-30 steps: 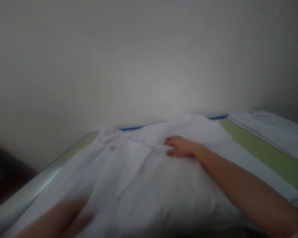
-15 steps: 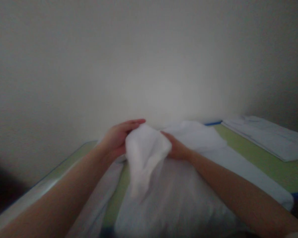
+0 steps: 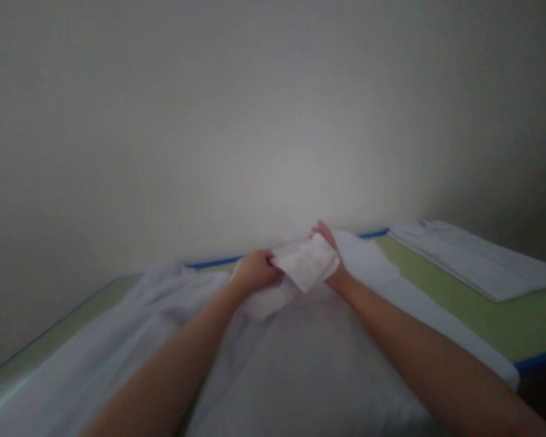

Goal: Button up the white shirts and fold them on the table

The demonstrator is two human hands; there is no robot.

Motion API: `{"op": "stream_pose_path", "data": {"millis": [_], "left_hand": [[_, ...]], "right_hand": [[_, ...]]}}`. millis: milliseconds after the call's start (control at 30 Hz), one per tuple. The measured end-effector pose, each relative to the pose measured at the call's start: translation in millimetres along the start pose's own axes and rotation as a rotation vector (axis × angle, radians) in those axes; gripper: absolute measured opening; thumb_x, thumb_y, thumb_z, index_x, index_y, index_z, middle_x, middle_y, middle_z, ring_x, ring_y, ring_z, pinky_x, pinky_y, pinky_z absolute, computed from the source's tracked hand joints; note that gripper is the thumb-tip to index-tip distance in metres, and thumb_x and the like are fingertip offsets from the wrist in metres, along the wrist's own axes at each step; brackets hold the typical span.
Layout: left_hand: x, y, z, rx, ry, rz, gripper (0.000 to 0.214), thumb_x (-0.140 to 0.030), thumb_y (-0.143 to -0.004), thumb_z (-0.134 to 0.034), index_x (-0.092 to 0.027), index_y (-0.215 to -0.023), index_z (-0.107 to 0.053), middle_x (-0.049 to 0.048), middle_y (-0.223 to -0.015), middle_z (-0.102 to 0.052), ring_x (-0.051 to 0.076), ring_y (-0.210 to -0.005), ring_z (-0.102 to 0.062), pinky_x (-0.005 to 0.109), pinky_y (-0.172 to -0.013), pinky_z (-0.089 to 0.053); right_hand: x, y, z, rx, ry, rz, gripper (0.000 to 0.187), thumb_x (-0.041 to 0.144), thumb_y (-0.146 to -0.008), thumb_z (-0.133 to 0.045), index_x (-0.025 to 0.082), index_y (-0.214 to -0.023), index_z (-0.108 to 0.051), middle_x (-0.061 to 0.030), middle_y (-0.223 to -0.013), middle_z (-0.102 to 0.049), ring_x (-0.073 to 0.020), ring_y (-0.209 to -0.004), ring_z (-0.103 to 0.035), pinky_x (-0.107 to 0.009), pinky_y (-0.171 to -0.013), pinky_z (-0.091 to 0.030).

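A white garment [image 3: 318, 352] hangs from my hands toward me, over the green table. Its upper end, a folded flap with a pointed corner [image 3: 306, 270], is bunched between the two hands. My left hand [image 3: 258, 269] is closed on the cloth at the flap's left side, with its fingertips tucked into the folds. At the right side, my right hand [image 3: 334, 252] has the cloth across its palm; some fingertips show above it and the thumb is hidden. The picture is dim and slightly blurred.
More white cloth lies rumpled on the left [image 3: 131, 334], and another white piece [image 3: 418, 303] is spread right of my right forearm. Flat folded white garments [image 3: 477, 261] rest farther right on the green table [image 3: 505, 328], which has a blue edge. A plain wall [image 3: 273, 121] rises behind.
My left hand has moved right and slightly down, now gripping the cloth. My right hand has shifted a little right, its fingers now raised. The bunched cloth moved right, and rumpled cloth shows on the left.
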State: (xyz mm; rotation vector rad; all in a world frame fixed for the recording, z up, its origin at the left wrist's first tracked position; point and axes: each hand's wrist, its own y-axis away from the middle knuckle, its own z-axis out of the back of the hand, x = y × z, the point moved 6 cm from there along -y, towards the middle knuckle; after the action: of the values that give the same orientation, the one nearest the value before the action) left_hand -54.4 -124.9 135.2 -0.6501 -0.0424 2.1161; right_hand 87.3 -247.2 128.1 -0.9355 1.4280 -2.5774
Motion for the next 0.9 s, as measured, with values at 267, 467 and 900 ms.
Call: {"op": "stream_pose_path", "data": {"millis": [267,467,900], "left_hand": [[19.1,-1.1,2.4,0.221,-0.170,0.042,0.050,-0.065,-0.060,-0.059,-0.015,-0.066,-0.066,0.0093,-0.063,-0.062,0.021,-0.064,-0.059,0.026,-0.059,-0.040],[-26.4,12.3,39.0,-0.293,-0.102,-0.232,0.041,-0.041,-0.068,-0.065,-0.017,-0.101,-0.062,0.0109,-0.105,-0.056,0.019,-0.085,-0.057,0.030,-0.079,-0.045],[-66.2,26.5,20.8,-0.074,-0.010,-0.557,0.018,-0.020,-0.078,-0.055,-0.017,-0.093,-0.065,0.0052,-0.089,-0.062,0.013,-0.073,-0.058,0.026,-0.069,-0.048]], "right_hand": [[-10.0,-5.2,11.2,-0.004,-0.300,-0.417,0.042,0.053,-0.079,-0.051,0.013,-0.080,-0.064,-0.0068,-0.073,-0.066,-0.0174,-0.067,-0.060,-0.027,-0.059,-0.047],[-14.4,5.7,-3.2,0.009,-0.192,-0.554,0.041,0.052,-0.074,-0.058,0.011,-0.076,-0.063,-0.0030,-0.056,-0.059,-0.0109,-0.045,-0.048,-0.021,-0.042,-0.037],[3.3,8.0,-31.0,0.313,-0.345,-0.323,0.044,0.033,-0.054,-0.076,0.016,-0.093,-0.066,0.0012,-0.068,-0.062,-0.0106,-0.057,-0.052,-0.023,-0.053,-0.041]]}}
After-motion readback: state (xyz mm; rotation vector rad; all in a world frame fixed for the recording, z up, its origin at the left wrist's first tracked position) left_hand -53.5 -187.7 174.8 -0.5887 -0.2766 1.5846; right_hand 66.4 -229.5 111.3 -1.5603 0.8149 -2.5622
